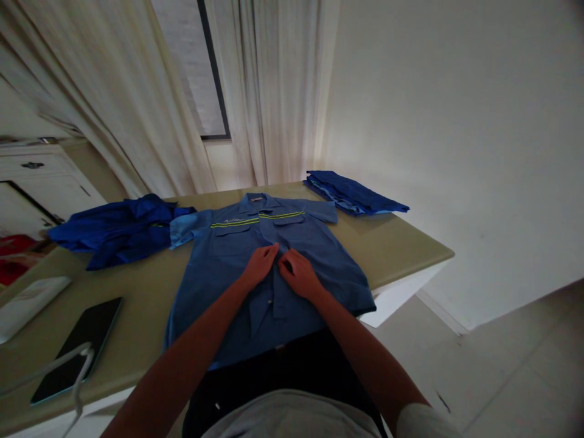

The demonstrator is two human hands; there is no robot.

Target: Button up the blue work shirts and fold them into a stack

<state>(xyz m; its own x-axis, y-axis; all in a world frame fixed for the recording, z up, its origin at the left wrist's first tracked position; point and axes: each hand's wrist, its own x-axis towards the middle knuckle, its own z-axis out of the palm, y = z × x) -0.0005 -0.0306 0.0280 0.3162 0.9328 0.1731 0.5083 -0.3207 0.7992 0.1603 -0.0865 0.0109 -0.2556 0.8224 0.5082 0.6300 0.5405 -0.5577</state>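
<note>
A short-sleeved blue work shirt (232,243) with yellow-green stripes across the chest lies face up on the table, collar away from me. Its front placket is parted below the middle. My left hand (261,263) is closed on the placket's left edge, fingertips pinching the cloth. Close beside it, my right hand (297,271) has thumb and fingers curled together on the other edge of the placket. Any button between the fingers is hidden.
Crumpled dark blue clothing (123,228) lies at the left of the table (410,243). Folded blue garments (353,191) are stacked at the back right. A dark tablet (82,347), a white cable (79,371) and a white box (30,304) are at the near left.
</note>
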